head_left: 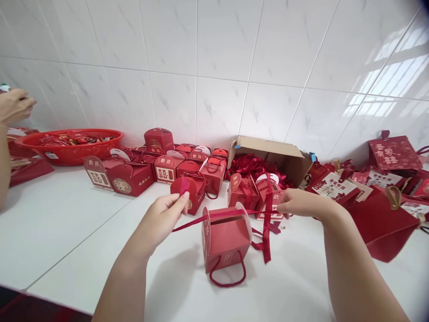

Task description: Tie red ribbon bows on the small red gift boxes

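Note:
A red paper gift box (226,243) stands on the white table in front of me, with a twisted rope handle (228,285) hanging at its near side. A dark red ribbon (231,213) runs across the top of the box, its loose tail dangling at the right. To the left of the box, my left hand (169,212) pinches one part of the ribbon between thumb and fingers. On the right, my right hand (298,203) is closed on another part of it, fingers partly hidden. Both hands are apart from the box.
Several red gift boxes (134,179) line the wall. A cardboard carton (268,145) holds a heap of red ribbon (250,167). At left are a red basin (80,152) of wrapped pieces and another person's hand (15,106). Red gift bags (382,223) crowd the right.

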